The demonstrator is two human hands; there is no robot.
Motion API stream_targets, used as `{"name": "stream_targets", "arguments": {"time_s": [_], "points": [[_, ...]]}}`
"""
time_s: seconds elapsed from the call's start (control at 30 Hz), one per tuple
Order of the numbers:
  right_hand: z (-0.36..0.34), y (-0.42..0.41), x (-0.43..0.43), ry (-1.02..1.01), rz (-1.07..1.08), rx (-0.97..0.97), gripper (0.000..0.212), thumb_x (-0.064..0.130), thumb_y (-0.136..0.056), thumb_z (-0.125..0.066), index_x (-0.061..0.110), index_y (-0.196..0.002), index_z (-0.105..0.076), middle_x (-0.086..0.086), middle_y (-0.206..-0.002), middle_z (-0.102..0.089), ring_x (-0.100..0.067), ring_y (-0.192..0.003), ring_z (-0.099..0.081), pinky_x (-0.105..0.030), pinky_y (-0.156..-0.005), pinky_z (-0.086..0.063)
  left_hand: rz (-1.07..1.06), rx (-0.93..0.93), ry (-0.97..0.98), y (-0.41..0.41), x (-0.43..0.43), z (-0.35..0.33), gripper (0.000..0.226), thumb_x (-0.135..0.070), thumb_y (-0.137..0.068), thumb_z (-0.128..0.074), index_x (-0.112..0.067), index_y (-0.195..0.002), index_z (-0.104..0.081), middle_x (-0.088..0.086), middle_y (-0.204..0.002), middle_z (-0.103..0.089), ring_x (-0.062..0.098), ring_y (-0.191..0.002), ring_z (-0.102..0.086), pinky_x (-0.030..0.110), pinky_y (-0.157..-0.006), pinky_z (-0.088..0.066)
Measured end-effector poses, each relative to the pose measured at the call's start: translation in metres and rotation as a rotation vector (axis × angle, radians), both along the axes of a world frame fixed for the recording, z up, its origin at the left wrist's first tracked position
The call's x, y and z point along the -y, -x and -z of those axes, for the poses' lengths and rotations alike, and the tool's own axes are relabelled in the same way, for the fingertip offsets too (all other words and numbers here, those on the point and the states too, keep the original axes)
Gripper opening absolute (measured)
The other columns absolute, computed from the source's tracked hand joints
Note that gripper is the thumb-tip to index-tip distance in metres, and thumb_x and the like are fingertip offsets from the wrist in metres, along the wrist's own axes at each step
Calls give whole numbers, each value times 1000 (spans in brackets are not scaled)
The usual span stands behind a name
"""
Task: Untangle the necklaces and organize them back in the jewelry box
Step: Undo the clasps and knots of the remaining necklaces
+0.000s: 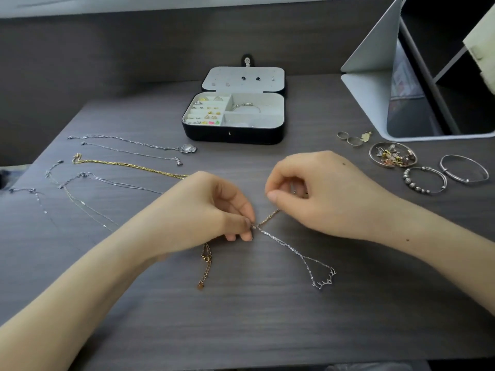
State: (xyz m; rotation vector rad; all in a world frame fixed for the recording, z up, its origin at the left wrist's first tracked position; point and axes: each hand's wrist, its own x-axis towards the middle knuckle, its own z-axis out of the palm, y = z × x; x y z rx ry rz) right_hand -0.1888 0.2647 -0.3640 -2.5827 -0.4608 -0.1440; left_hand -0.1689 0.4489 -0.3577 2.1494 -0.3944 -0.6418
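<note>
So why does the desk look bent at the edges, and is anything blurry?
Head view: the wide lens bows the desk; light is soft, with faint shadows under the left hand and right hand; thin silver chains at far left fade into the wood grain; the antler pendant is crisp.

Soft, even daylight, faint shadows, slight overall softness, wide-angle bending at the edges.
</note>
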Motion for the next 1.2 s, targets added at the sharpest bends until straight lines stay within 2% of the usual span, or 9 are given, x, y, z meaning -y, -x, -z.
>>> {"name": "stream_targets", "arguments": {"time_s": [0.07,0.2,0.4,0.5,0.63,0.73,0.83,1.07,1.2], "points": [[6,3,-4,-43,-79,-55,8,27,-81,-63,34,-82,-66,17,-73,-55,1,-72,-48,-13,-68,-33,-31,-56,66,-1,0,0,14,2,-80,-65,-10,-73,-69,6,-68,-72,10,-55,-55,14,-47,-38],[17,4,-7,-109,-120,-85,17,42,-74,-55,35,-82,-69,16,-77,-56,-4,-80,-47,-19,-75,-37,-64,-144,182,-4,-2,-1,11,7,-73,-69,-5,-72,-69,13,-70,-72,11,-53,-54,14,-43,-34],[22,2,-6,-233,-136,-106,7,37,-74,-58,39,-69,-63,17,-70,-56,-7,-78,-49,-17,-70,-37,-65,-158,240,-8,-4,3,9,-10,-58,-66,-11,-66,-70,13,-72,-72,13,-54,-55,16,-43,-35],[23,2,-2,-294,-133,-134,6,36,-72,-60,37,-69,-65,18,-70,-57,-10,-77,-49,-19,-70,-38,-66,-69,198,-9,-5,5,13,-16,-59,-66,-13,-72,-66,9,-72,-73,18,-61,-57,21,-49,-38],[24,2,0,-342,-136,-163,7,35,-72,-61,33,-69,-67,16,-71,-59,-14,-74,-48,-25,-71,-41,-65,218,97,-9,-7,6,5,-25,-67,-70,-24,-71,-67,-5,-81,-72,15,-72,-64,14,-58,-46],[24,2,1,-350,-141,-167,8,35,-74,-61,34,-69,-68,14,-72,-60,-13,-75,-49,-23,-70,-40,-36,411,15,-7,-7,4,11,-32,-61,-62,-29,-70,-68,-14,-77,-62,5,-75,-53,10,-63,-38],[23,2,1,-346,-142,-164,10,36,-75,-60,34,-71,-68,14,-73,-60,-13,-75,-49,-24,-70,-41,33,489,-29,-3,-5,3,7,-33,-60,-62,-30,-60,-68,-14,-78,-57,4,-74,-49,8,-61,-31],[21,2,1,-319,-174,-173,11,37,-79,-55,40,-71,-62,16,-75,-59,-14,-78,-50,-30,-73,-42,103,594,-44,-2,-4,11,25,-52,-63,-58,-30,-66,-70,-13,-73,-55,3,-76,-50,7,-62,-31],[22,2,0,-229,-184,-97,11,36,-82,-55,37,-73,-62,17,-73,-57,-12,-77,-50,-27,-72,-37,122,615,-45,-2,-3,13,23,-47,-67,-58,-28,-66,-71,-14,-72,-55,2,-74,-49,7,-63,-31]]}}
